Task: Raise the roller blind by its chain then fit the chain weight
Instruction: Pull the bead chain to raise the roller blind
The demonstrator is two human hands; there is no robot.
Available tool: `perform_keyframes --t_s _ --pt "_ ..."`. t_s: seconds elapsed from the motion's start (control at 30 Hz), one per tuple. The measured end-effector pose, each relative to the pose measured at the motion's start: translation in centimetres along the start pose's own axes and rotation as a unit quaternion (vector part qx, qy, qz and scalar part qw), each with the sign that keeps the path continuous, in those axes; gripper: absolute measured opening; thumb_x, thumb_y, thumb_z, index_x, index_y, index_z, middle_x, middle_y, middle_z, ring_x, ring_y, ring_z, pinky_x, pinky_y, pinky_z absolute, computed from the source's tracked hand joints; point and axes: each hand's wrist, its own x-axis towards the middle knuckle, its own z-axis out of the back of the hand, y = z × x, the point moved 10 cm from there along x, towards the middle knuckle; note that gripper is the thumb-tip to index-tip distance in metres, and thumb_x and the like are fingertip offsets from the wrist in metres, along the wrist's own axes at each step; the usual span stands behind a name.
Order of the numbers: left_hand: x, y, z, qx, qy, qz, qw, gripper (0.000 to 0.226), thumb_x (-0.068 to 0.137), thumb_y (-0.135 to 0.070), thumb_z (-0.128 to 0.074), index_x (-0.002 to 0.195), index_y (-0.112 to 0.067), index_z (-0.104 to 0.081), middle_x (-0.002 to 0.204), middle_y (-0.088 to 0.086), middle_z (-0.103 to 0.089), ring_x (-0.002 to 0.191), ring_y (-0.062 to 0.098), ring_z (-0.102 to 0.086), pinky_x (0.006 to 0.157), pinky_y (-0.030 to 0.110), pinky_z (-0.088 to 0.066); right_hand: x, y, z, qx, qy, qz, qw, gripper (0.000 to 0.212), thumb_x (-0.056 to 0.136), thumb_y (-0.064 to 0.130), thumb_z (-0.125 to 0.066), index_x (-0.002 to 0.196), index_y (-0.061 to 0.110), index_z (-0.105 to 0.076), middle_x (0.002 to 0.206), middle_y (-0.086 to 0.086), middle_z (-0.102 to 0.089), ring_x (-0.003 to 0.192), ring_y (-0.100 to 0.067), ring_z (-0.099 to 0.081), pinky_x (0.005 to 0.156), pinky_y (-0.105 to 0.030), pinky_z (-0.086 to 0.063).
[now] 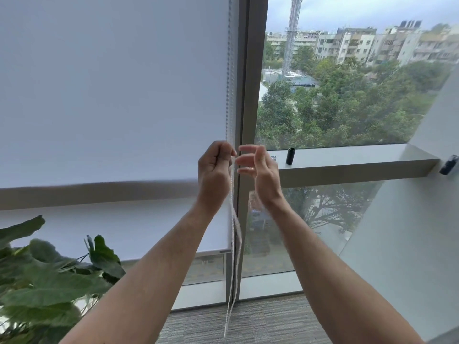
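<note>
You are raising the roller blind (111, 95): left hand (214, 167) grips the bead chain (233, 232), right hand (257, 165) open, empty; next pull down.

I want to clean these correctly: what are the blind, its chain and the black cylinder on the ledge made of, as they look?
Blind: looks like matte white fabric, smooth, no shine.
Chain: small white beads, probably plastic; too blurred to be certain.
Black cylinder: dark and slightly glossy, perhaps plastic or coated metal; the picture cannot settle it.
</note>
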Motion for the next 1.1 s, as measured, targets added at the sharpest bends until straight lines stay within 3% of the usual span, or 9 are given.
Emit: perform_keyframes --t_s 0.13,0.3,0.4,0.47,0.6,0.8,0.93,1.1 --pt "-1.4 1.8 0.4 0.014 0.006 0.020 1.000 0.025 0.098 -0.020 -0.047 0.073 -0.018 -0.054 0.055 -0.010 -0.039 0.050 0.014 -0.031 0.048 0.023 -0.028 2.0 5.1 -1.2 0.074 0.037 0.022 0.996 0.041 0.109 0.029 -0.031 0.107 0.003 -0.063 0.086 -0.016 -0.067 0.083 -0.029 -0.068 0.076 -0.040 -0.057" --pt "-3.2 4.0 -0.3 0.028 0.038 0.062 0.997 0.030 0.099 -0.018 -0.045 0.072 -0.027 -0.055 0.053 -0.012 -0.036 0.048 0.009 -0.028 0.045 0.020 -0.025 3.1 11.2 -4.9 0.116 0.104 0.066 0.985 0.036 0.110 0.024 -0.028 0.110 0.004 -0.059 0.087 -0.013 -0.062 0.070 -0.024 -0.063 0.058 -0.033 -0.049" --pt "-4.6 5.4 -0.1 0.032 0.043 0.081 0.995 0.030 0.098 -0.019 -0.046 0.070 -0.029 -0.056 0.054 -0.012 -0.033 0.048 0.009 -0.027 0.043 0.022 -0.023 3.6 11.0 -5.0 0.134 0.034 0.057 0.989 0.035 0.109 0.022 -0.033 0.090 0.010 -0.059 0.062 0.001 -0.046 0.047 -0.009 -0.037 0.042 -0.024 -0.028" --pt "-5.6 6.4 0.1 0.038 0.046 0.094 0.994 0.029 0.097 -0.022 -0.047 0.070 -0.028 -0.056 0.052 -0.011 -0.032 0.047 0.010 -0.027 0.043 0.025 -0.022 3.1 10.0 -4.5 0.095 -0.023 0.073 0.993 0.037 0.108 0.019 -0.036 0.075 0.017 -0.053 0.056 0.005 -0.037 0.045 -0.007 -0.029 0.041 -0.023 -0.023" --pt "-7.5 8.4 1.2 0.069 0.059 0.111 0.990 0.027 0.095 -0.023 -0.047 0.070 -0.026 -0.056 0.052 -0.005 -0.033 0.049 0.014 -0.028 0.047 0.032 -0.023 1.3 7.4 -4.3 0.025 -0.044 0.106 0.993 0.039 0.106 0.021 -0.039 0.068 0.025 -0.048 0.055 0.006 -0.035 0.050 -0.016 -0.030 0.048 -0.032 -0.024" --pt "-7.0 8.4 1.2 0.053 0.126 0.131 0.982 0.027 0.093 -0.034 -0.051 0.071 -0.025 -0.064 0.053 -0.003 -0.043 0.048 0.014 -0.038 0.049 0.030 -0.031 0.2 6.9 -3.5 -0.010 -0.067 0.133 0.989 0.038 0.106 0.020 -0.040 0.069 0.030 -0.047 0.054 0.018 -0.040 0.049 -0.005 -0.032 0.047 -0.020 -0.027" --pt "-4.4 6.0 1.2 -0.008 0.120 0.107 0.987 0.028 0.093 -0.037 -0.048 0.083 -0.026 -0.071 0.069 -0.005 -0.066 0.064 0.013 -0.062 0.062 0.030 -0.050 -0.3 7.0 -3.1 -0.024 -0.085 0.148 0.985 0.037 0.106 0.018 -0.040 0.071 0.027 -0.046 0.058 0.015 -0.040 0.050 -0.008 -0.034 0.048 -0.024 -0.029" --pt "-0.5 1.3 0.0 -0.064 0.113 0.054 0.990 0.030 0.097 -0.035 -0.044 0.096 -0.025 -0.072 0.084 -0.008 -0.070 0.080 0.008 -0.066 0.068 0.022 -0.051 -1.1 5.1 -3.4 -0.049 -0.082 0.123 0.988 0.036 0.105 0.018 -0.042 0.072 0.030 -0.049 0.061 0.016 -0.050 0.056 -0.003 -0.045 0.053 -0.025 -0.042"
